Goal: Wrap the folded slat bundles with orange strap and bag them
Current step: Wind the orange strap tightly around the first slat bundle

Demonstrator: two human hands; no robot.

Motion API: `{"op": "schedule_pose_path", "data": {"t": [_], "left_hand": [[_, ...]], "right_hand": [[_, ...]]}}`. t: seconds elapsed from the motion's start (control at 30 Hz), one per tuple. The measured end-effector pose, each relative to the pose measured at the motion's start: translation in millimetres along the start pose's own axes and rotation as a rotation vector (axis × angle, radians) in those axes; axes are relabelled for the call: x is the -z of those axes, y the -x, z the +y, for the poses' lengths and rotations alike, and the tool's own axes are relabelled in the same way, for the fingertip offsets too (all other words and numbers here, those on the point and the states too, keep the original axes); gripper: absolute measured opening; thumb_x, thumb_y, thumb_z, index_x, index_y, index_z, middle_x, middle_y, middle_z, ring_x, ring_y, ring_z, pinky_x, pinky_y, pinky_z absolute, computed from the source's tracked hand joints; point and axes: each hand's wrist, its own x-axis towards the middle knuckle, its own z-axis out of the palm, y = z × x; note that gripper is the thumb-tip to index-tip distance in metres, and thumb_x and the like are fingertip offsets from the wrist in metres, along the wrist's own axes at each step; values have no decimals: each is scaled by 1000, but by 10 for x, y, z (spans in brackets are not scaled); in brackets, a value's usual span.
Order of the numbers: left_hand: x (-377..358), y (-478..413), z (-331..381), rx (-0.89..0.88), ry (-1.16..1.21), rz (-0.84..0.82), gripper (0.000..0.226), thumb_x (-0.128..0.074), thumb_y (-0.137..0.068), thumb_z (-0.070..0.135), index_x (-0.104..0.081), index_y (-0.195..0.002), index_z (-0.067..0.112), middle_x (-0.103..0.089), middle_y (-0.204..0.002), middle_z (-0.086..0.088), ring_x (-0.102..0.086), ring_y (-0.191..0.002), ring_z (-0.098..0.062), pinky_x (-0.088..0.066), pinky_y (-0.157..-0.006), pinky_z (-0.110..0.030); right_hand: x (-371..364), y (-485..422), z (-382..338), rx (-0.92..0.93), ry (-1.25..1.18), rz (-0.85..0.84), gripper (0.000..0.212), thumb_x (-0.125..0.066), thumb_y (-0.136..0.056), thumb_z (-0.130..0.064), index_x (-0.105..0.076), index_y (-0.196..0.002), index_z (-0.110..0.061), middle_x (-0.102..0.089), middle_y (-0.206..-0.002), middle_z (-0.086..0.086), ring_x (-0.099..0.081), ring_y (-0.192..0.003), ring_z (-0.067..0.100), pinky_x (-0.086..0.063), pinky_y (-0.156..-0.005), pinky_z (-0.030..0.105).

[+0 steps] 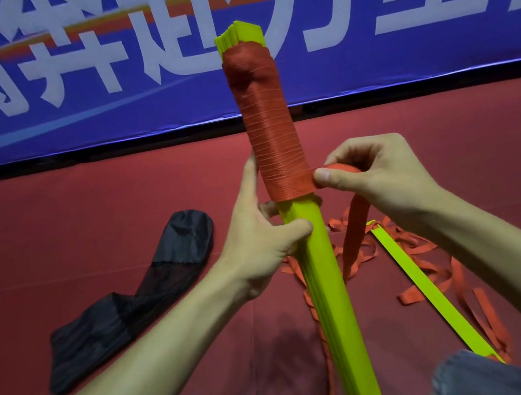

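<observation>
Over the red mat, my left hand grips the slat bundle and my right hand pinches the orange strap mid-wrap; the next turn, I judge, needs tension.

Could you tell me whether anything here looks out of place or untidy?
The orange strap bulges in a lump near the top of the slat bundle, and one loose slat lies apart on the floor among tangled strap.
</observation>
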Motion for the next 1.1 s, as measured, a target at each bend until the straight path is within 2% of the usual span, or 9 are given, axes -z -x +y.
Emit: {"op": "schedule_pose_path", "data": {"t": [0.07, 0.23, 0.4, 0.5, 0.6, 0.67, 0.83, 0.93, 1.1], "left_hand": [[-16, 5, 12, 8, 56, -49, 98, -61, -69, -16, -30, -143, 40, -72, -93, -18, -70, -79, -42, -48, -42, -24], [2, 17, 42, 22, 133, -193, 89, -54, -69, -16, -37, -132, 45, -72, -93, -12, -71, -76, -37, -51, -44, -24], [9, 53, 58, 23, 171, -254, 88, -48, -69, -20, -37, -128, 45, -72, -90, -11, -73, -68, -32, -48, -42, -20], [-21, 36, 73, -18, 120, -212, 99, -49, -70, -17, -25, -139, 48, -71, -96, -5, -73, -72, -35, -50, -43, -23], [-69, 33, 93, -97, 10, -102, 115, -61, -74, -14, -6, -150, 52, -72, -109, -5, -70, -87, -37, -62, -72, -50], [-92, 50, 99, -122, -127, -21, 119, -75, -75, -8, -6, -145, 59, -70, -115, -13, -71, -96, -36, -61, -83, -47], [-122, 19, 56, -146, -419, 148, 121, -87, -60, 22, -11, -143, 68, -74, -108, 9, -73, -92, -16, -60, -83, -46], [-81, -16, 54, -159, -419, 161, 121, -85, -61, 19, -11, -144, 69, -76, -101, 7, -75, -87, -16, -61, -80, -46], [6, -8, 63, -139, -400, 131, 120, -87, -70, 4, -17, -146, 63, -75, -102, 8, -74, -87, -19, -63, -73, -45]], "right_hand": [[15, 5, -10, 3, -9, -24, 25, -76, -65, -33, -72, -75, -11, -72, -74, 9, -63, -71, 13, -53, -70, 32], [50, 16, -10, -20, -109, -150, 18, -71, -71, -27, -74, -86, -18, -75, -77, -7, -68, -74, 3, -50, -71, 15], [32, 61, 30, -157, -286, -459, 30, -62, -85, -37, -72, -92, -9, -51, -65, 3, -39, -60, 26, -32, -62, 41], [-38, 87, -45, -181, -383, -381, 26, -60, -86, -29, -64, -85, -3, -57, -60, -2, -47, -49, 11, -40, -50, 22], [-89, 95, -129, -156, -247, -173, 22, -64, -78, -30, -59, -73, -9, -56, -52, -9, -43, -48, 3, -36, -45, 16], [-111, 88, -165, -130, -153, -51, 22, -71, -80, -22, -57, -68, -9, -55, -47, -12, -45, -46, 0, -36, -46, 13], [-223, 112, -183, -98, -65, 117, 26, -83, -72, -17, -60, -63, -10, -59, -50, -8, -50, -48, 1, -41, -43, 18], [-245, 108, -217, -82, -9, 124, 26, -85, -70, -21, -63, -65, -7, -68, -62, 7, -56, -55, 6, -46, -50, 23], [-107, 52, -184, -47, 35, 44, 17, -80, -77, -19, -69, -76, -5, -74, -73, 5, -69, -70, 21, -55, -70, 32]]}}
